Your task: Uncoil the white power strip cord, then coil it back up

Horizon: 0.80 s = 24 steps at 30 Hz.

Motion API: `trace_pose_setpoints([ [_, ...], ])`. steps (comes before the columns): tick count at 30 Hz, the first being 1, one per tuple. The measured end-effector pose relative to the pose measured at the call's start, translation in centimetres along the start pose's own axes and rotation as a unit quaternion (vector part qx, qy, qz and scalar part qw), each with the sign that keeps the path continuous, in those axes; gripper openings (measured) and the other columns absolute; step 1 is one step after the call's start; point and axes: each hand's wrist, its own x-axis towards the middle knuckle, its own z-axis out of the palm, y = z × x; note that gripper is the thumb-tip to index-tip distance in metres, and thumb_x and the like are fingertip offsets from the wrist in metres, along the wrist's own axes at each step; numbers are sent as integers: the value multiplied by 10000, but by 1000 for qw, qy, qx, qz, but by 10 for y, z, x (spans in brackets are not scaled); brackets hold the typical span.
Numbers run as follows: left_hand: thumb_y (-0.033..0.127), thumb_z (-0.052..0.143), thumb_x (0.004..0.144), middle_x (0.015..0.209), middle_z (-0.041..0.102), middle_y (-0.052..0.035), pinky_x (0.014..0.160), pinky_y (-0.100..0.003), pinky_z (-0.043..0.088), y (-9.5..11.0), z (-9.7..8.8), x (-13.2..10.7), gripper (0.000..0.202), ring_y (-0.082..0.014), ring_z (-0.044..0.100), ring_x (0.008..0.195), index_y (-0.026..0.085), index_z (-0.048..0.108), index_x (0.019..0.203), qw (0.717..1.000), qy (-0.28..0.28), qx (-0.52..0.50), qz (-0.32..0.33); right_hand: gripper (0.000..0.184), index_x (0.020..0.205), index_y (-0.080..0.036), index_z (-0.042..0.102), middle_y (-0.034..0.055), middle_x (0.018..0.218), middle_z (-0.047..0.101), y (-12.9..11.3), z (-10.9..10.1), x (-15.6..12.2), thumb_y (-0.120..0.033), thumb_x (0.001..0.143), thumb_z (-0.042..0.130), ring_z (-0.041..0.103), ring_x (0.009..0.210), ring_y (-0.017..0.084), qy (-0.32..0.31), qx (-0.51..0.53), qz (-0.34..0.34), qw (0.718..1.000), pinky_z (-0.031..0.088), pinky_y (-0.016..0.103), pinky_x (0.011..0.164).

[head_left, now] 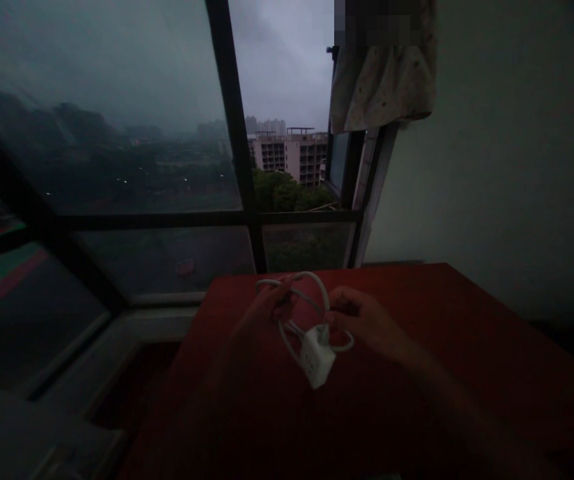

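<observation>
White socket block (317,363) just beside right hand (359,316)

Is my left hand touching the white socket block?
Apart. The head view shows tabletop and white cable in the gap between the left hand and the white socket block.

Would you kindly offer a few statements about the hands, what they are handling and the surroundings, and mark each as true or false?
1. The left hand and right hand are both on a white cable. True.
2. The cable is stretched out straight. False: it curves in loops around and between the hands.
3. A white socket block shows below the hands in the picture. True.
4. Beneath the hands is a white surface. False: it is a reddish tabletop.
5. A pale cloth hangs at the upper right, by the window frame. True.
</observation>
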Motion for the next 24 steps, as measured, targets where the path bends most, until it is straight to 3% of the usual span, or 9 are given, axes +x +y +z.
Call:
trace_pose_setpoints([
  [8,390,686,774,585,577,40,322,-119,199,2,1,-2,416,23,267,312,167,620,1118,1000,-22,-8,9,162,865,-207,587,11,809,655,-4,23,3,-354,801,611,634,690,141,190,-18,-57,980,517,249,601],
  [12,388,654,804,586,624,-1,320,-124,178,8,1,-6,356,22,246,305,135,648,1055,1000,-18,-2,11,117,881,-214,577,20,849,643,8,29,2,-319,832,577,650,712,147,224,-85,-91,966,536,255,615],
  [15,372,652,803,700,700,-63,317,-120,155,12,1,-10,328,28,243,308,137,653,1031,1000,-26,-3,11,93,889,-222,578,31,914,619,18,29,0,-302,842,573,651,755,156,246,-135,-119,952,539,248,595],
  [20,361,635,818,751,725,-77,322,-115,178,15,10,-13,307,25,237,312,155,640,1044,998,-51,-45,15,85,940,-243,543,24,945,598,30,37,0,-294,872,544,649,764,156,290,-115,-157,937,542,256,588],
  [24,361,605,841,769,725,-96,320,-113,180,19,20,-18,296,25,224,315,135,646,1029,996,-51,-70,13,90,960,-240,560,41,947,616,45,39,1,-229,881,518,622,846,178,300,-223,-229,899,530,311,708],
])
